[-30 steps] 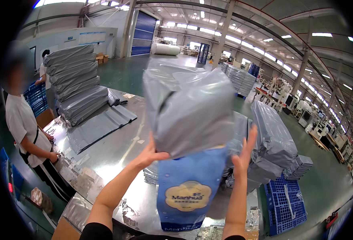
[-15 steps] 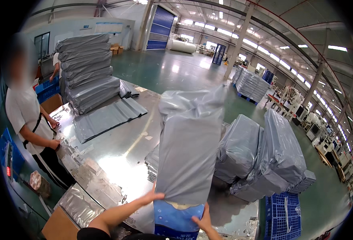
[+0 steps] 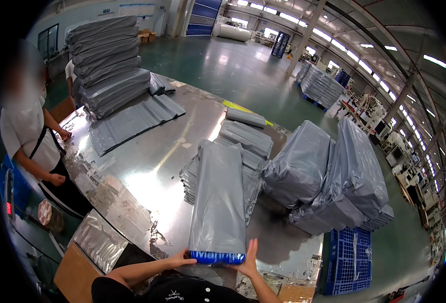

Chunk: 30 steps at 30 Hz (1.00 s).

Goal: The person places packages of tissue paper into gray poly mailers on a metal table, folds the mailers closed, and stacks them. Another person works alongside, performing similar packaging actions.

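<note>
Bag (image 3: 217, 197) of gray plastic, drawn over nearly all of blue pack (image 3: 215, 258), only the near end left bare at the mouth. Reaches across flat gray bags (image 3: 245, 144) on the counter (image 3: 147, 157). Left hand (image 3: 181, 259) at one corner, impossible to tell whether pinching; right hand (image 3: 249, 256) spread beside the other. Bulky gray bags (image 3: 298, 166) at right, contents hidden.

Co-worker (image 3: 23, 131): left of and beyond left hand (image 3: 181, 259) | Box (image 3: 76, 275), brown: left of left hand | Pallet (image 3: 338, 262), blue: right of right hand (image 3: 249, 260) | Roll (image 3: 231, 33), white; shutter (image 3: 202, 19), blue: far beyond left hand | Machines (image 3: 368, 112): far beyond right hand
</note>
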Tool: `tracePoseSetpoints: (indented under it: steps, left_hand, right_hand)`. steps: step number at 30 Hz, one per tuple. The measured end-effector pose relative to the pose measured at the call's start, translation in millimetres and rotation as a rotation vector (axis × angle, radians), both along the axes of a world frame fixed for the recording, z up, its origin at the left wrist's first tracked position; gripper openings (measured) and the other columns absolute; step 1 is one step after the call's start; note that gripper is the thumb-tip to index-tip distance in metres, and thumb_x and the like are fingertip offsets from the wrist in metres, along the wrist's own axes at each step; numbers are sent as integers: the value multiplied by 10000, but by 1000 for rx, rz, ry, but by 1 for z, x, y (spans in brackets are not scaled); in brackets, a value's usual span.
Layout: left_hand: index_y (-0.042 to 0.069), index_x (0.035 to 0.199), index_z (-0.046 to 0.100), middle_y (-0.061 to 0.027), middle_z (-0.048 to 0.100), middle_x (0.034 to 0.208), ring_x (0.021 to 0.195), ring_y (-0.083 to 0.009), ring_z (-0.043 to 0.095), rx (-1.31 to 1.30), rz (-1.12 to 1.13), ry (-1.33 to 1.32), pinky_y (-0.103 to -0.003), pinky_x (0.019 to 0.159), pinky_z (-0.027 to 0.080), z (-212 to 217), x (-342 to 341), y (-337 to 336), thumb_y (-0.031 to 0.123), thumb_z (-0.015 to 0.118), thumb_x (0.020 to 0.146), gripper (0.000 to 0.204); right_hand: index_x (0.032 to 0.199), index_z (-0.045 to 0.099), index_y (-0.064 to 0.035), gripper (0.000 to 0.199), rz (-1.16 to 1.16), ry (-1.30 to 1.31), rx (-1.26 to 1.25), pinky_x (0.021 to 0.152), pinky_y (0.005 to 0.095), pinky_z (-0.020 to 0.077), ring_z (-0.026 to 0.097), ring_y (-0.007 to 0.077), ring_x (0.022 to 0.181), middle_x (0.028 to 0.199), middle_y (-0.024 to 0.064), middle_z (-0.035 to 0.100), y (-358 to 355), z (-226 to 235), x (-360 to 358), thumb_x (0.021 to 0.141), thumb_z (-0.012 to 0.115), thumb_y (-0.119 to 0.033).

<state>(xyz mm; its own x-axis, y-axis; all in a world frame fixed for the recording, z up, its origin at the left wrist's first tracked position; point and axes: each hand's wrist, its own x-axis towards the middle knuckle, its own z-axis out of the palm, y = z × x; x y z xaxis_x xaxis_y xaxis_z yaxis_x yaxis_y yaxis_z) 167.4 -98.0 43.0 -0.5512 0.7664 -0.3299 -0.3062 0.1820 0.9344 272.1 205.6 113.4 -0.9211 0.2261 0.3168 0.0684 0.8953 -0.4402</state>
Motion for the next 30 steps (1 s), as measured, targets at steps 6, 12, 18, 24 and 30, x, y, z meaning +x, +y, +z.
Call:
tracePoseSetpoints:
  steps: [6, 12, 18, 24, 30]
  left_hand:
    - [-8, 1251, 390, -124, 617, 901, 626, -165, 569, 160, 520, -116, -274, 578, 478, -15, -27, 28, 294, 766, 814, 650]
    - [-26, 1196, 364, -59, 516, 712, 580, -148, 521, -459, 859, -188, -290, 529, 443, 6, -24, 36, 302, 775, 794, 662]
    - [14, 846, 688, -171, 691, 799, 684, -242, 692, -802, 612, 378, -359, 661, 541, -66, -60, 32, 355, 685, 812, 342]
    - [-9, 887, 666, -181, 683, 783, 613, -268, 684, -778, 373, 96, -386, 593, 547, -19, -67, 31, 270, 587, 863, 291]
    - [-26, 912, 617, -92, 614, 712, 583, -182, 630, -233, 200, 187, -339, 516, 516, 5, -48, -1, 273, 604, 921, 299]
  right_hand:
    - [1084, 654, 34, 608, -185, -53, -356, 837, 358, 514, 660, 289, 995, 1070, 209, 676, -1, 6, -83, 634, 882, -306]
    - [916, 649, -18, 194, -408, -53, -351, 731, 358, 497, 640, 285, 882, 939, 130, 669, 19, -56, -42, 773, 719, -129]
    - [893, 642, -76, 105, 120, 219, -157, 730, 392, 478, 581, 290, 841, 845, 70, 631, -67, -32, -51, 796, 667, -106]
    - [1043, 675, -96, 203, 268, 25, -189, 820, 414, 489, 581, 323, 952, 991, 102, 653, -109, -64, -73, 858, 614, -151]
    - [1140, 645, -52, 323, 104, -83, -256, 974, 489, 429, 509, 418, 1164, 1220, 220, 587, -118, -96, -106, 830, 569, -104]
